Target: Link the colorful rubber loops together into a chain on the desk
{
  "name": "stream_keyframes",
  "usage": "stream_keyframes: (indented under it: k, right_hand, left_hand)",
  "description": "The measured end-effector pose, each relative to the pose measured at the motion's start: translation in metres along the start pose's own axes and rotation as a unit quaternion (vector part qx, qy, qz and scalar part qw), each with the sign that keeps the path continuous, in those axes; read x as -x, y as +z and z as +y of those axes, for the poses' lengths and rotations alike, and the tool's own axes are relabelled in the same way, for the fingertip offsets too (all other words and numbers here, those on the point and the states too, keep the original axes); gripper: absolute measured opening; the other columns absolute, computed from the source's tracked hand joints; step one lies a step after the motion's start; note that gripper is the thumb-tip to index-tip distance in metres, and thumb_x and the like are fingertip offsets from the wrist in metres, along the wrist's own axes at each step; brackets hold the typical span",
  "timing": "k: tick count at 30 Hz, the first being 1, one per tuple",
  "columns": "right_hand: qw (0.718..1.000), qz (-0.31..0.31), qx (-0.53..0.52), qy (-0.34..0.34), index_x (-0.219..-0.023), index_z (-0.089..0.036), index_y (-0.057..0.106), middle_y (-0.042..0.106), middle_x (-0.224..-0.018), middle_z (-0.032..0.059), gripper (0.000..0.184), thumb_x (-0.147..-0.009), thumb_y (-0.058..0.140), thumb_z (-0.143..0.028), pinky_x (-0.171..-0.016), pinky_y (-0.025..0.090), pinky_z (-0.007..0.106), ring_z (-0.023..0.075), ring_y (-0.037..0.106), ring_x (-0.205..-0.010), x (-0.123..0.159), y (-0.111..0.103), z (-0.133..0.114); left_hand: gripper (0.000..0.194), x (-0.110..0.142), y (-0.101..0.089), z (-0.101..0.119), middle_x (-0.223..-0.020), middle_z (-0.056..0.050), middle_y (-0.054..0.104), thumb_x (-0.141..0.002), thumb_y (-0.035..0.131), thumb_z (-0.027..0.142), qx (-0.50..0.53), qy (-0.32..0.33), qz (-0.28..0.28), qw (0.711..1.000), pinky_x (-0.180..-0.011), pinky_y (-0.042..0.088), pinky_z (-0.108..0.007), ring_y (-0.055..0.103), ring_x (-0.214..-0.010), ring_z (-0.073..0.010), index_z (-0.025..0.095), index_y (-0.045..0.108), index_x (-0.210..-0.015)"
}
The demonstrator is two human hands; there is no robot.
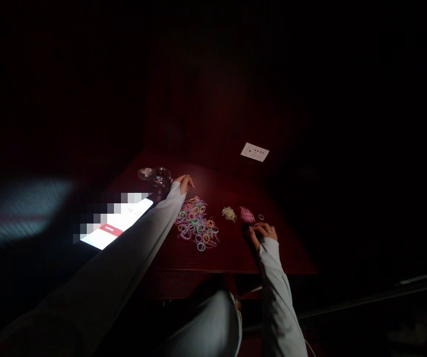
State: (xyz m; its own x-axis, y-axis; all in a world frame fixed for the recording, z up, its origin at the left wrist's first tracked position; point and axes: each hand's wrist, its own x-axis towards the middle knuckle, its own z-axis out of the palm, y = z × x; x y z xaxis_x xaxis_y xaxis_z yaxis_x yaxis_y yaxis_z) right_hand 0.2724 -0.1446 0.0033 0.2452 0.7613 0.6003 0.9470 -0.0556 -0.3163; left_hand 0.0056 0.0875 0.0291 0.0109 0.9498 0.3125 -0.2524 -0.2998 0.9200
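My left hand (pixel 186 182) hovers at the far edge of a mixed heap of small hair ties (pixel 198 223), its fingers loosely stretched to the right and seemingly holding nothing. Purple, green, yellow, orange and pink bands lie tangled there. To the right is a small pile of pale yellow hair ties (pixel 229 213), and beside it a pink pile (pixel 247 214). My right hand (pixel 264 231) rests just in front of the pink pile, thumb and fingertips drawn together; anything between them is too small to make out. A single greenish hair tie (pixel 261 217) lies above my right fingers.
A clear jar (pixel 161 174) stands at the back left, with a round lid (pixel 146 172) next to it. A lit phone (pixel 114 228) lies left of my left arm. The wall behind the dark red table (pixel 213 264) carries a white socket plate (pixel 255 152). The surroundings are very dark.
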Motion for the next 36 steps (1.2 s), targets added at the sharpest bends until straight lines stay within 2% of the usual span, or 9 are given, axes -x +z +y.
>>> stream_keyframes:
  k: [3, 6, 9, 12, 15, 18, 22, 27, 36]
  right_hand:
    - [0.999, 0.026, -0.003, -0.042, -0.086, -0.027, 0.078, 0.074, -0.095, 0.0086, 0.045, -0.098, 0.049, -0.058, -0.083, 0.044, 0.04, 0.0267, 0.059, -0.092, -0.007, 0.002, -0.022]
    - [0.99, -0.033, -0.024, -0.133, -0.091, -0.03, 0.079, 0.076, -0.096, 0.0062, 0.035, -0.099, 0.053, -0.052, -0.087, 0.044, 0.04, 0.0253, 0.062, -0.093, -0.034, 0.014, -0.061]
    - [0.975, -0.098, -0.033, -0.199, -0.1, -0.031, 0.079, 0.077, -0.097, 0.005, 0.023, -0.096, 0.061, -0.046, -0.086, 0.043, 0.038, 0.025, 0.063, -0.094, -0.074, 0.037, -0.099]
    - [0.97, -0.107, -0.049, -0.212, -0.102, -0.029, 0.077, 0.076, -0.1, 0.0057, 0.021, -0.094, 0.063, -0.042, -0.088, 0.044, 0.037, 0.0252, 0.063, -0.096, -0.1, 0.068, -0.118]
    - [0.972, -0.09, -0.097, -0.192, -0.1, -0.026, 0.075, 0.075, -0.097, 0.0059, 0.025, -0.098, 0.054, -0.041, -0.087, 0.046, 0.037, 0.0237, 0.064, -0.093, -0.103, 0.092, -0.113]
    - [0.969, -0.099, -0.119, -0.193, -0.099, -0.026, 0.076, 0.074, -0.095, 0.0052, 0.027, -0.099, 0.055, -0.043, -0.087, 0.047, 0.037, 0.0233, 0.064, -0.091, -0.094, 0.101, -0.098]
    - [0.969, -0.122, -0.084, -0.199, -0.094, -0.027, 0.077, 0.074, -0.091, 0.0046, 0.03, -0.099, 0.057, -0.05, -0.082, 0.045, 0.035, 0.0227, 0.063, -0.088, -0.089, 0.1, -0.086]
    - [0.968, -0.145, -0.032, -0.203, -0.089, -0.026, 0.076, 0.073, -0.087, 0.0052, 0.037, -0.103, 0.052, -0.05, -0.082, 0.044, 0.035, 0.0229, 0.062, -0.089, -0.092, 0.1, -0.089]
    - [0.966, -0.161, -0.076, -0.189, -0.082, -0.026, 0.074, 0.072, -0.084, 0.0041, 0.036, -0.1, 0.056, -0.051, -0.078, 0.043, 0.034, 0.0221, 0.061, -0.085, -0.088, 0.097, -0.097]
  left_hand:
    - [0.041, -0.001, 0.003, 0.001, -0.056, 0.001, 0.057, -0.094, 0.044, 0.024, 0.0, -0.014, 0.0, 1.0, -0.058, 0.039, -0.026, 0.046, -0.051, -0.0127, 0.021, 0.049, -0.053]
    - [0.043, -0.003, 0.005, 0.006, -0.052, 0.001, 0.055, -0.093, 0.042, 0.019, 0.007, -0.045, -0.009, 0.999, -0.056, 0.037, -0.027, 0.043, -0.047, -0.0122, 0.022, 0.046, -0.05]
    - [0.043, -0.001, 0.005, 0.012, -0.052, 0.002, 0.055, -0.092, 0.043, 0.015, 0.006, -0.037, -0.03, 0.999, -0.06, 0.039, -0.027, 0.044, -0.049, -0.012, 0.021, 0.047, -0.049]
    - [0.042, 0.002, 0.004, 0.013, -0.054, 0.001, 0.057, -0.091, 0.044, 0.014, -0.006, -0.014, -0.052, 0.999, -0.064, 0.042, -0.026, 0.047, -0.053, -0.0126, 0.021, 0.049, -0.05]
    - [0.044, 0.003, 0.005, 0.009, -0.053, 0.002, 0.055, -0.093, 0.043, 0.017, -0.012, -0.013, -0.052, 0.998, -0.065, 0.043, -0.027, 0.047, -0.052, -0.013, 0.022, 0.048, -0.05]
    - [0.045, 0.001, 0.008, 0.003, -0.053, 0.002, 0.053, -0.094, 0.043, 0.018, -0.016, -0.008, -0.068, 0.998, -0.065, 0.042, -0.027, 0.047, -0.052, -0.0133, 0.022, 0.048, -0.05]
    - [0.043, 0.0, 0.012, 0.002, -0.054, 0.001, 0.053, -0.093, 0.044, 0.018, -0.023, 0.002, -0.081, 0.996, -0.064, 0.041, -0.027, 0.047, -0.054, -0.0132, 0.021, 0.049, -0.05]
    - [0.043, 0.004, 0.01, 0.006, -0.054, 0.002, 0.052, -0.094, 0.041, 0.018, -0.023, -0.002, -0.076, 0.997, -0.067, 0.042, -0.027, 0.046, -0.055, -0.0126, 0.021, 0.047, -0.052]
    - [0.042, 0.006, 0.003, 0.01, -0.06, 0.001, 0.057, -0.095, 0.04, 0.019, -0.046, 0.017, -0.068, 0.996, -0.071, 0.044, -0.027, 0.049, -0.059, -0.0134, 0.021, 0.049, -0.054]
